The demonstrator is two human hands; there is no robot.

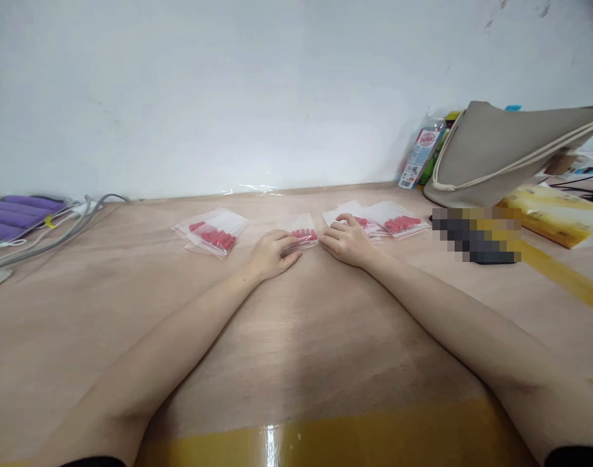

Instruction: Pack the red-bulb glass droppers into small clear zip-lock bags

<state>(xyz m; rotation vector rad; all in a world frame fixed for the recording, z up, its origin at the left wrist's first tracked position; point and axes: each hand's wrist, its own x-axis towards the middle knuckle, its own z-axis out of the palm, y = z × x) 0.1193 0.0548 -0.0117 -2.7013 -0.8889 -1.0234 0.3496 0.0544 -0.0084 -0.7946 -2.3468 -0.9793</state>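
Observation:
A small clear plastic bag with several red pieces in a row lies on the table between my hands. My left hand grips its left edge, with the thumb at the near side. At the bag's right edge, my right hand pinches with its fingertips; the other fingers are bent. To the left lie stacked clear bags with red pieces. More such bags lie to the right, partly behind my right hand. What the red pieces are is too small to tell.
A wall closes off the table's far side. At right stand a bottle and a grey drawstring bag, near a yellow packet and a blurred dark object. Cables and a purple padded item lie left.

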